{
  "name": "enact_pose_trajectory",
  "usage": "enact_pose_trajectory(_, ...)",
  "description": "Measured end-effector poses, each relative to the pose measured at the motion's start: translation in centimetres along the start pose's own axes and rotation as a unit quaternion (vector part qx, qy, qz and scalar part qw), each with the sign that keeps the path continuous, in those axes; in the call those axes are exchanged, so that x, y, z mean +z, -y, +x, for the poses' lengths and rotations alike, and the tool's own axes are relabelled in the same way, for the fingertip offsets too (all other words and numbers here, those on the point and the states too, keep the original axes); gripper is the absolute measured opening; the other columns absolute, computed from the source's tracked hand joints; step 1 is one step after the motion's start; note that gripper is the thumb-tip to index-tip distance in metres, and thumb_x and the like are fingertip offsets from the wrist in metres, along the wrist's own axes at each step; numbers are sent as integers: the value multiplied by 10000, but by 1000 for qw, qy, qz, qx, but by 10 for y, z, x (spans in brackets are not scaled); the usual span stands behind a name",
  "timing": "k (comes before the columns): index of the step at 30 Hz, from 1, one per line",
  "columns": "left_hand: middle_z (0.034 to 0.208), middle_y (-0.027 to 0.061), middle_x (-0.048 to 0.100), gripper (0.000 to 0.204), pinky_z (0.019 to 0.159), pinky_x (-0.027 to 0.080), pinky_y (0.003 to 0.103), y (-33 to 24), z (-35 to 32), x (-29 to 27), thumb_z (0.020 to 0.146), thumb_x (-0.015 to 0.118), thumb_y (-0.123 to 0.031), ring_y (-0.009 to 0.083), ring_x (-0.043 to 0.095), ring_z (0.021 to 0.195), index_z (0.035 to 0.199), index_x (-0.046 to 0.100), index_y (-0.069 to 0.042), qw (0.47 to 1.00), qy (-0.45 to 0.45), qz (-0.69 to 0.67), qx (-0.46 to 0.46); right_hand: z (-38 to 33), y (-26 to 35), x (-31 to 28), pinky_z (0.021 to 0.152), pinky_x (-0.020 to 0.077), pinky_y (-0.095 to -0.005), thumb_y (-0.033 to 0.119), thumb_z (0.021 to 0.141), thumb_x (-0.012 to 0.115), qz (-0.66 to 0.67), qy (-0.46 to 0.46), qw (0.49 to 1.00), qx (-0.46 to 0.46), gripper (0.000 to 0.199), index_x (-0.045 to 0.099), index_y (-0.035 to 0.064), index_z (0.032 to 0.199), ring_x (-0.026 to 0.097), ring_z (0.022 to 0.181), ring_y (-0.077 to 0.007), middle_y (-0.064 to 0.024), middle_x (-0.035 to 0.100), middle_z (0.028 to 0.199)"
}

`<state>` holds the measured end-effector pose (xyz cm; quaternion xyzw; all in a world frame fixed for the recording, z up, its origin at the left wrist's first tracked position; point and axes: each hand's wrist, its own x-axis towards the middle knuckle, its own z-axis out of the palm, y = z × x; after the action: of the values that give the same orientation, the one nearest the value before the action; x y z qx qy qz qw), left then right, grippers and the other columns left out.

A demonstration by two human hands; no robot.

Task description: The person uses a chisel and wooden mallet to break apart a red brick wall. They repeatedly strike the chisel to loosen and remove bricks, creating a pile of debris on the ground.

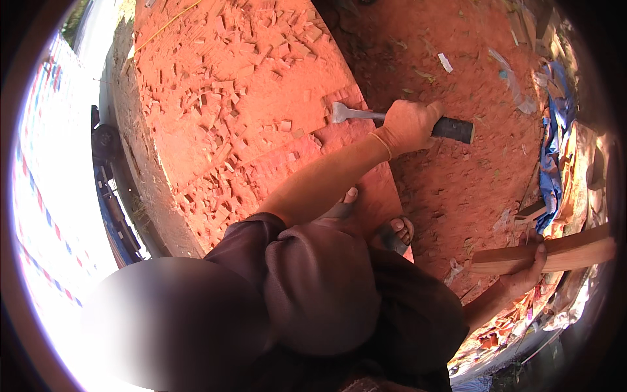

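My left hand point(408, 125), its arm stretched forward, is closed around a chisel point(353, 114) with a broad metal blade and a black handle point(454, 129). The blade tip lies at a shallow stepped cut near the right edge of a wide reddish wooden slab point(274, 140). Off to the right, away from the slab, my right hand point(524, 277) grips a thick squared wooden block point(555, 253), with fingers wrapped over it. Two bare feet point(397, 234) show beside my bent, dark-clothed knee.
Many wood chips point(219, 98) litter the slab. Reddish ground point(450, 170) with scraps lies to its right. A blue tarp point(556, 144) and piled wood line the far right. A dark vehicle point(108, 147) stands at the left. A blurred patch hides the lower left.
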<state>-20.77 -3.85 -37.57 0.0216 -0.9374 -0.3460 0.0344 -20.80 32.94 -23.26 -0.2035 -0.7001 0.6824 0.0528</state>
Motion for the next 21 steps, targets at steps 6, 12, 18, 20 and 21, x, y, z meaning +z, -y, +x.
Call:
enact_pose_trajectory(6, 724, 110, 677, 278, 631, 550, 463, 0, 4, 5, 686, 755, -179, 350, 696, 710, 903, 595, -114, 1000, -8, 16, -9, -35, 8, 83, 798, 480, -349, 266, 926, 647, 164, -104, 981, 24, 281, 596, 5, 1017, 556, 834, -183, -53, 566, 857)
enact_pose_trajectory(12, 736, 124, 687, 298, 643, 554, 470, 2, 5, -8, 692, 771, -207, 360, 700, 727, 920, 606, -111, 999, -39, -17, -17, -111, -96, 113, 589, 493, -299, 70, 778, 697, -185, 341, 848, 363, 224, 586, -30, 945, 617, 646, -155, -82, 630, 746)
enact_pose_trajectory(18, 736, 115, 685, 316, 625, 550, 461, 3, 1, -6, 693, 758, -175, 344, 700, 706, 973, 623, -118, 1000, -7, 0, -4, -74, -77, 36, 658, 541, -308, 74, 812, 698, -173, 150, 953, 199, 298, 594, -64, 1054, 648, 730, -159, -114, 652, 862)
enact_pose_trajectory(20, 739, 115, 684, 325, 624, 550, 461, 4, 0, 1, 691, 754, -168, 343, 699, 708, 984, 623, -115, 1000, -26, -5, -4, -45, -40, 24, 736, 540, -337, 128, 865, 683, -105, 31, 990, 88, 340, 586, -76, 1120, 643, 836, -178, -118, 647, 978)
enact_pose_trajectory(21, 740, 114, 684, 330, 624, 550, 461, 4, 0, 3, 690, 751, -164, 342, 699, 710, 989, 623, -114, 1000, -22, -10, -2, -35, -22, 23, 776, 534, -351, 154, 891, 671, -79, 3, 996, 44, 362, 580, -80, 1151, 634, 894, -192, -116, 639, 1029)
